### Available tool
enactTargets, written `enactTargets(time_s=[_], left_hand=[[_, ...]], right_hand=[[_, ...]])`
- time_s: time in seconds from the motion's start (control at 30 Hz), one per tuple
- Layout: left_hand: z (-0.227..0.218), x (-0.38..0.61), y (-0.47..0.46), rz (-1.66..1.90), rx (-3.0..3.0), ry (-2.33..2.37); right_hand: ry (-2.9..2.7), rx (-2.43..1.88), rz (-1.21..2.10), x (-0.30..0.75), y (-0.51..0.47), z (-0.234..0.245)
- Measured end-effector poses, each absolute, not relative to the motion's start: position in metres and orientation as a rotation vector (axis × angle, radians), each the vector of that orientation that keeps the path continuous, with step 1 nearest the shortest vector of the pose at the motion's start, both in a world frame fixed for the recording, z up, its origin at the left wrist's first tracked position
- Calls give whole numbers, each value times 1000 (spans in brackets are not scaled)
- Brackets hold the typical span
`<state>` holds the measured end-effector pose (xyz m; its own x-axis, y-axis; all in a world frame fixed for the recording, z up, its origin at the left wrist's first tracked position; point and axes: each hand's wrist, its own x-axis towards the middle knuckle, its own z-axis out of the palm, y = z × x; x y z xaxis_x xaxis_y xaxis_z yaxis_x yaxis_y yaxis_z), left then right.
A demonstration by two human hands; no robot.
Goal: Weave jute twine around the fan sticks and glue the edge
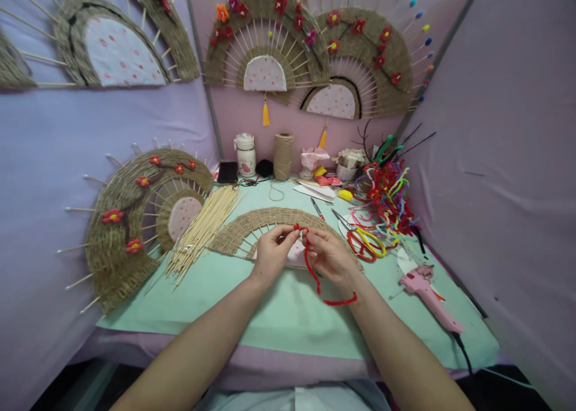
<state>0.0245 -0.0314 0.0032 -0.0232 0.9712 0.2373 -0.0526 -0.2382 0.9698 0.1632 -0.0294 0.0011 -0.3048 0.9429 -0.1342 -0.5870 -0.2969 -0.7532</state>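
A red pipe cleaner (314,271) is pinched between my two hands above the table, its top end bent into small loops. My left hand (275,250) grips the looped end between thumb and fingertips. Close beside it, my right hand (332,254) has its fingers closed on the same pipe cleaner. The loose tail hangs below the right hand and curves toward the right wrist. Behind and below both hands lies a woven twine fan (252,220) with thin stick ribs and a pale dotted centre, partly hidden by the hands.
Bamboo sticks (202,231) lie left of the fan. Right are red scissors (362,246), yellow scissors (372,243), a pink glue gun (429,297) and a heap of coloured pipe cleaners (389,192). A twine spool (283,157) and white jar (245,156) stand behind. A flowered fan (119,231) leans left.
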Motion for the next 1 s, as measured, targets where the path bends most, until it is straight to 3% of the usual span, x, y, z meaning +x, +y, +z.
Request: enactTargets(time_s=[0.53, 1.0], left_hand=[[0, 31, -39, 1555, 1804, 1189], [-4, 32, -36, 1450, 1725, 1174]], right_hand=[[-629, -764, 1552, 146, -33, -5], [-561, -782, 1525, 144, -35, -2]])
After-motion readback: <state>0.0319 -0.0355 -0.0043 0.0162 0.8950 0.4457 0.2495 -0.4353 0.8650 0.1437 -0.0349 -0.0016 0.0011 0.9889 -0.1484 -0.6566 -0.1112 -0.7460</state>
